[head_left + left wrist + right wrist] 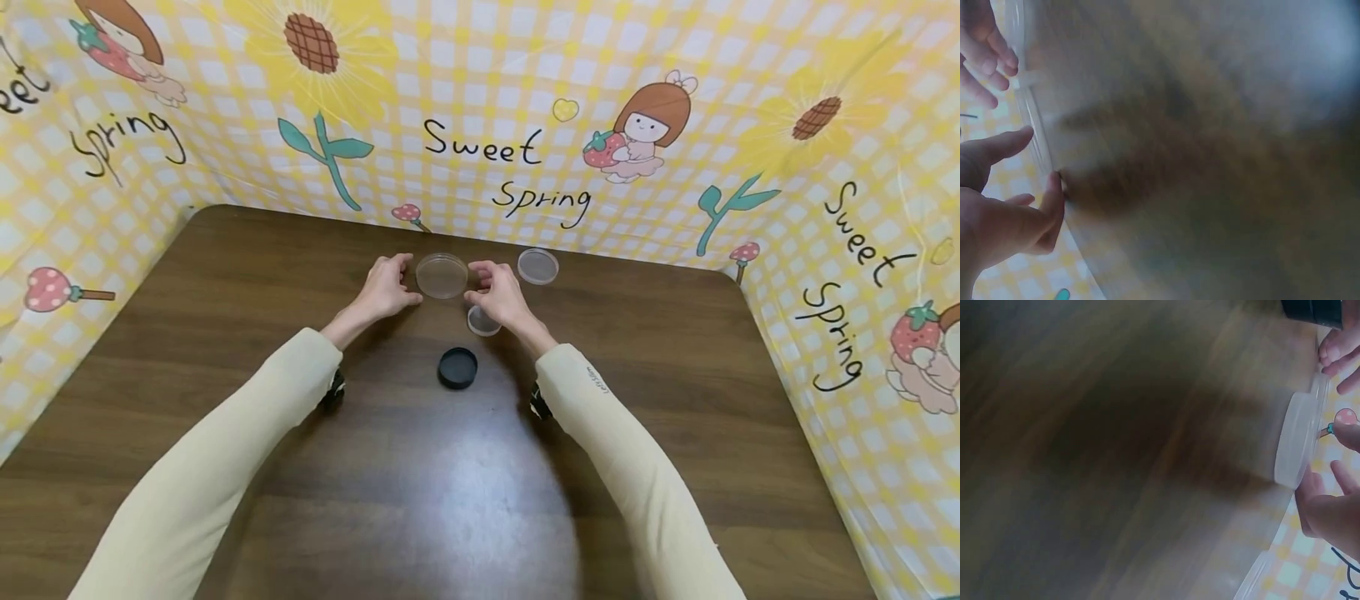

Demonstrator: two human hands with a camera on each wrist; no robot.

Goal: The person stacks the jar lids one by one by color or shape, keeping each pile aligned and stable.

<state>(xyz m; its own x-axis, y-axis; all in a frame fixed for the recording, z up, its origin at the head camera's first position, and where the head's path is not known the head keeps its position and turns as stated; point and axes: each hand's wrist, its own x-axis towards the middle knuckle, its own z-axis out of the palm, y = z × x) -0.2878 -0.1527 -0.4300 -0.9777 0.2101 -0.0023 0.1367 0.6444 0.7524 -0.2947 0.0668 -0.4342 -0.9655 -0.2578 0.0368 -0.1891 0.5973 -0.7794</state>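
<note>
Near the far edge of the table (337, 500), my left hand (387, 287) and right hand (500, 295) flank the large clear dish (442, 277), seemingly to steady both sides; fingers parted, gripping nothing, contact unclear. Toward the far right corner: medium dish (538, 267). Nearer me: black dish (457, 368), small dish (483, 323).

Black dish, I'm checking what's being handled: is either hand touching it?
No, the black dish sits on the table, apart from the left hand and right hand.
</note>
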